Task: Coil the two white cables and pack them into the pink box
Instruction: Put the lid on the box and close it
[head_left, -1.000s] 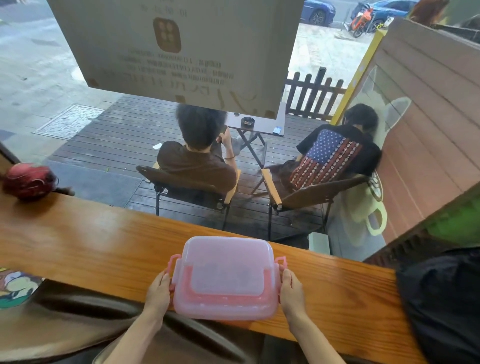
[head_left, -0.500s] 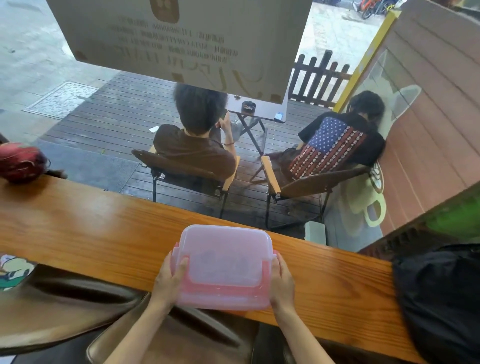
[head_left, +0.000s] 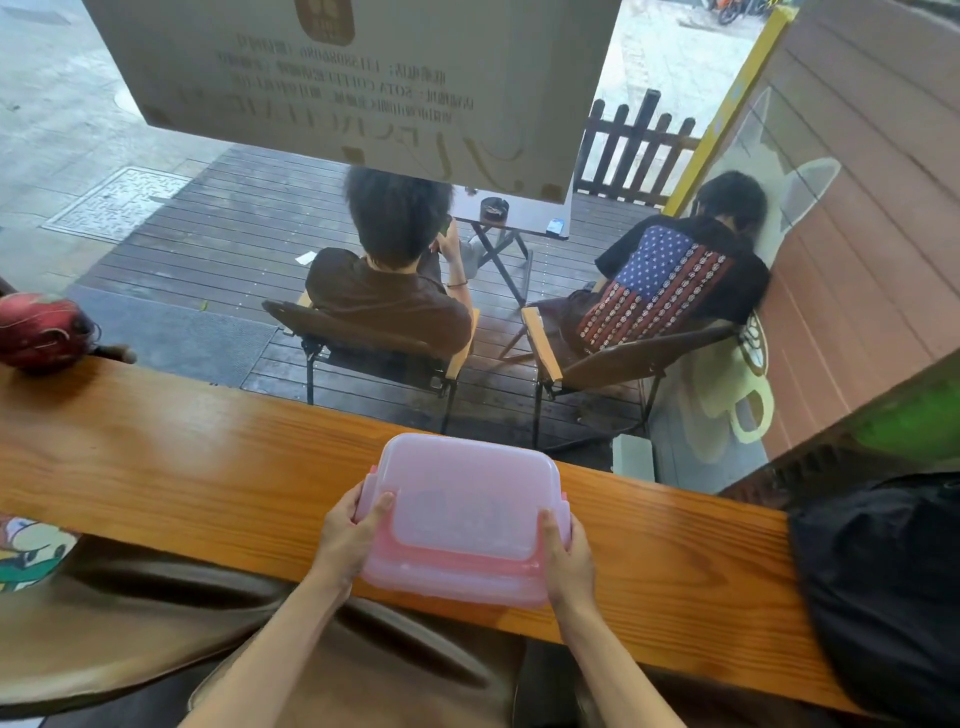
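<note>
**Mia:** So, is the job almost done?

**Ben:** It looks that way. One pink box (head_left: 462, 514) sits on the wooden counter (head_left: 156, 478), low in the middle of the frame, and its lid is on. Through the cloudy lid I see faint pale shapes. They could be the two white cables, but I cannot tell for sure.

**Mia:** What are the hands doing?

**Ben:** Two hands hold the box. The left hand (head_left: 348, 540) grips the left end, with its thumb up on the lid. The right hand (head_left: 569, 561) grips the right end, with fingers curled round the side.

**Mia:** What is left to do?

**Ben:** I think only to press the side clips shut, if they are not shut now. I cannot tell whether they are. No loose cable lies on the counter.

**Mia:** What else can you count?

**Ben:** One red round thing (head_left: 44, 330) at the left edge. One black bag (head_left: 883, 597) at the lower right. Two people on two chairs outside the window, in the middle of the frame. One small table (head_left: 511, 221) stands between them.
</note>
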